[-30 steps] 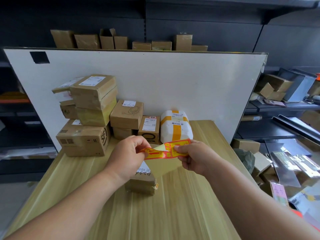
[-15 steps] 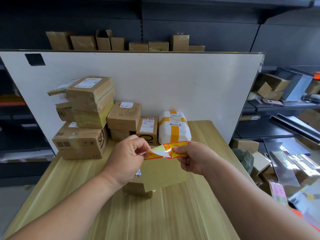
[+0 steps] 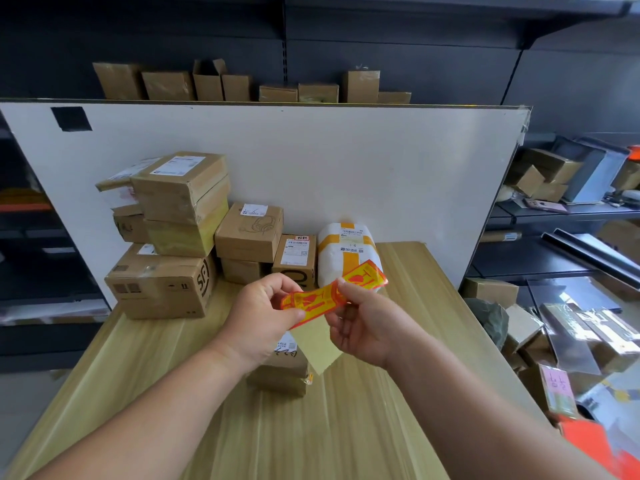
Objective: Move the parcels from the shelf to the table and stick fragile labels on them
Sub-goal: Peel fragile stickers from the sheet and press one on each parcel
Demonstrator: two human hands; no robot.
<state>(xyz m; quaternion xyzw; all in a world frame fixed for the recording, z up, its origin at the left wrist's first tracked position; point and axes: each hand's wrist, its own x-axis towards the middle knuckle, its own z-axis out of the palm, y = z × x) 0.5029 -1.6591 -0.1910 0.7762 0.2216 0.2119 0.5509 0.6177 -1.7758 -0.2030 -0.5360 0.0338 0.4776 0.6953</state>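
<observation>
Over the wooden table [image 3: 145, 368] I hold a red and yellow fragile label [image 3: 322, 297] between both hands. My left hand [image 3: 259, 317] pinches its left end and my right hand [image 3: 367, 327] pinches it near the middle. Pale yellow backing paper [image 3: 320, 348] hangs loose beneath the label. A small brown parcel [image 3: 280, 370] lies on the table just below my hands, partly hidden by them. Behind it stand several stacked cardboard parcels [image 3: 173, 237] and a white bag parcel with yellow tape [image 3: 346, 254].
A white board [image 3: 346, 168] stands upright along the table's far edge. Dark shelves behind it carry a row of brown boxes [image 3: 249, 84]. To the right, shelves and the floor hold more boxes and flat packages [image 3: 571, 327].
The label has come further off its backing and now stretches out flat and tilted up to the right; the backing paper has swung down below my hands.
</observation>
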